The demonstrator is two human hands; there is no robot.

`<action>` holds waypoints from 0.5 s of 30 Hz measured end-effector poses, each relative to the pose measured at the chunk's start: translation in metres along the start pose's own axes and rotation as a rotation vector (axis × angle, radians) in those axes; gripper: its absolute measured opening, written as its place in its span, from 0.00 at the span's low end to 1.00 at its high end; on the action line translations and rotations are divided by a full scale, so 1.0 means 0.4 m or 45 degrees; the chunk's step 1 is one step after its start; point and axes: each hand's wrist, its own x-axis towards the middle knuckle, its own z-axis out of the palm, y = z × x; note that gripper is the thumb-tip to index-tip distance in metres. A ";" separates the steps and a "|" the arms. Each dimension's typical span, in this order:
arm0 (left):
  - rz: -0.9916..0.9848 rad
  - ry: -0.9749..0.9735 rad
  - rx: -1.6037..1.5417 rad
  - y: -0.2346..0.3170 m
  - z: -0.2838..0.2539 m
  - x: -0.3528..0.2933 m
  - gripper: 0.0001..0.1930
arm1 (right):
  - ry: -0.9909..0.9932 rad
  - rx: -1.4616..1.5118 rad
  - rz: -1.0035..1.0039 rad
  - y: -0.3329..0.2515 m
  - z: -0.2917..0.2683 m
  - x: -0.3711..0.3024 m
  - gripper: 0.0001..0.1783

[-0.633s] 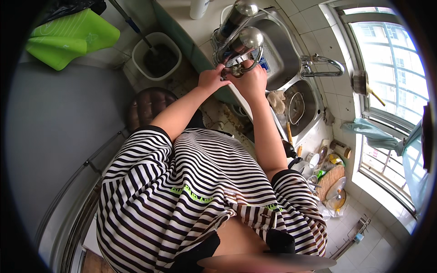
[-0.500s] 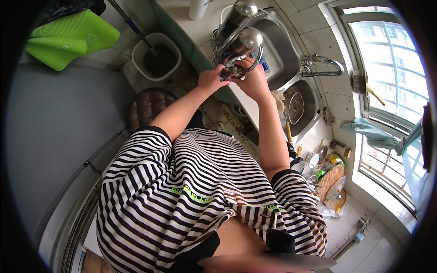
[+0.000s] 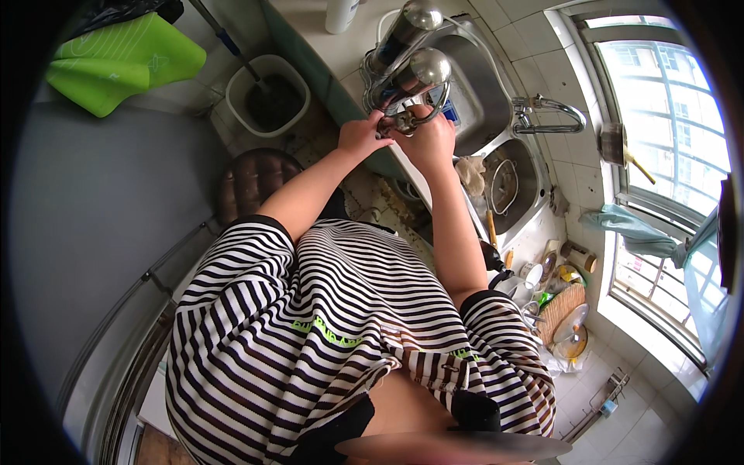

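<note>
Two shiny, round-topped metal cylinders stand side by side on the counter edge, with a curved metal loop at the nearer one. Below them is a small dark-and-silver metal fitting, partly covered by my fingers. My left hand is closed at the fitting's left side, thumb and fingers pinched together. From the right, my right hand curls its fingers round the fitting, close under the loop. The exact shape of what lies between the fingers is hidden.
A steel double sink with a curved tap lies right of my hands. Nearer are a brown cloth, dishes and a woven board. At left are a white bin and a dark round stool.
My right hand has turned slightly, its fingers dropping lower and curling more at the fitting. My left hand stays almost in place.
</note>
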 end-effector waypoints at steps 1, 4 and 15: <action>-0.001 -0.005 0.002 0.000 0.000 0.000 0.29 | 0.027 0.019 -0.063 0.004 0.000 0.001 0.27; 0.011 -0.021 0.006 0.005 -0.005 0.001 0.30 | 0.071 0.126 -0.007 0.016 0.010 -0.002 0.28; 0.061 0.013 0.002 -0.004 -0.001 0.004 0.34 | -0.050 0.049 0.138 -0.007 0.003 0.006 0.26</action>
